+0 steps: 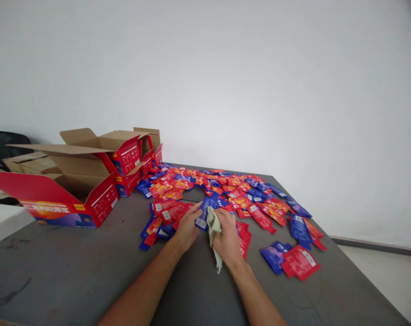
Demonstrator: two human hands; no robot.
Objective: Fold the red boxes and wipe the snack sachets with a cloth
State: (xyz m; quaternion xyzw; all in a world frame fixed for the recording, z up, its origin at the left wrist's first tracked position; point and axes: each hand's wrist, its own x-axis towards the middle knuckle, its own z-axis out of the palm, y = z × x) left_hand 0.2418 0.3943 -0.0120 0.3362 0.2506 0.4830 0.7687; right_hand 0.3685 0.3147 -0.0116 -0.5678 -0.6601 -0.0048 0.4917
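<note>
Between my hands is a blue pouch with a white barcode label near its lower end. My left hand grips the pouch by its left edge. In my right hand is a pale cloth, bunched against the pouch's right side, with one end hanging down toward the table. Just left of my left hand lies a loose stack of red pouches with some blue ones beneath. Beside my right wrist, partly covered by it, rests another red pouch.
Many red and blue pouches spread over the far part of the grey table. Open red cartons stand along the left side. A blue pouch and a red one lie at right. A white wall rises behind.
</note>
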